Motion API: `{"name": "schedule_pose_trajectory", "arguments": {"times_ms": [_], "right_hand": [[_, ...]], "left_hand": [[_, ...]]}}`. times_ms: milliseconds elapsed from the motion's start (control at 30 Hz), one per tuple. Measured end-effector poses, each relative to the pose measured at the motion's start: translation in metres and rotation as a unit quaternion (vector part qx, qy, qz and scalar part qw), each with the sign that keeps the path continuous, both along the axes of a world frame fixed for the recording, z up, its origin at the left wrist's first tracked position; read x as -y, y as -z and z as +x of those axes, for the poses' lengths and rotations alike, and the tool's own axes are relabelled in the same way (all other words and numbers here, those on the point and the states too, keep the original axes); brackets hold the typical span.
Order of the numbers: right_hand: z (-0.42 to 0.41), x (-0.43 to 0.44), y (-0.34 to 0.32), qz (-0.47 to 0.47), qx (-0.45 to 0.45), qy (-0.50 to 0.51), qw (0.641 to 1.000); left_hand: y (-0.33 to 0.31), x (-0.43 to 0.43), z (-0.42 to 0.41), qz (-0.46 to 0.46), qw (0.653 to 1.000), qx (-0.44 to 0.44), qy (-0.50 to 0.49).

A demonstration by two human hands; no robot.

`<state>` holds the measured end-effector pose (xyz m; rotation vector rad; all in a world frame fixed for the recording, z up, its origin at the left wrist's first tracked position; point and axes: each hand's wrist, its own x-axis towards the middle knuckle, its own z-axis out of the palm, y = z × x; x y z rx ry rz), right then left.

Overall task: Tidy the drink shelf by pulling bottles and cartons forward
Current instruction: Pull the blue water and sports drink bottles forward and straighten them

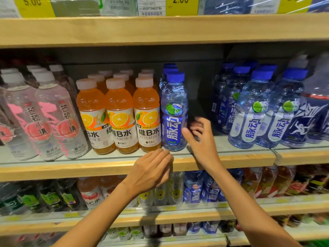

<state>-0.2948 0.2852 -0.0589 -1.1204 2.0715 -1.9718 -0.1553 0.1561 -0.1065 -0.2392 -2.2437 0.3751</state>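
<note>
A: Entry. Where does the clear plastic bottle with blue cap and blue label (173,111) stand?

B: Upright near the front of the grey shelf with a pale wooden edge (71,168), just beside the row of orange drink bottles with pale caps (146,114). More blue caps (170,67) line up behind it. The next group of blue-capped bottles (249,111) stands well apart to the right

A: Hands?

B: Right hand (199,138) sits just right of the bottle, fingers loosely curled round nothing, thumb pointing at the label. Whether the thumb touches, cannot tell. Left hand (153,168) is lower, in front of the shelf's lip below the bottle, fingers straight and close together, holding nothing

A: Step in hand?

B: Judged: facing up this blue column. Method note: wrap the right fingers low round the label, not the neck, so the bottle slides without tipping. Steady the nearest orange bottle with the left. Bring the rear bottles up behind it. Finish label outward, level with the orange fronts
</note>
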Motion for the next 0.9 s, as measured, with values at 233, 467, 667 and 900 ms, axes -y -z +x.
{"name": "schedule_pose_trajectory", "arguments": {"times_ms": [233,467,667,900], "right_hand": [[-0.025,-0.087,0.005,-0.061,-0.115,0.251,0.959],[-0.055,-0.097,0.011,0.032,-0.099,0.271,0.957],[-0.068,-0.092,0.009,0.05,-0.106,0.28,0.953],[-0.069,-0.091,0.011,0.058,-0.134,0.245,0.958]], "left_hand": [[-0.025,-0.068,-0.061,0.037,0.997,0.041,0.044],[-0.027,-0.097,-0.102,0.077,0.983,0.159,-0.054],[-0.021,-0.098,-0.106,0.042,0.988,0.134,-0.071],[-0.012,-0.095,-0.108,0.011,0.992,0.096,-0.082]]}}
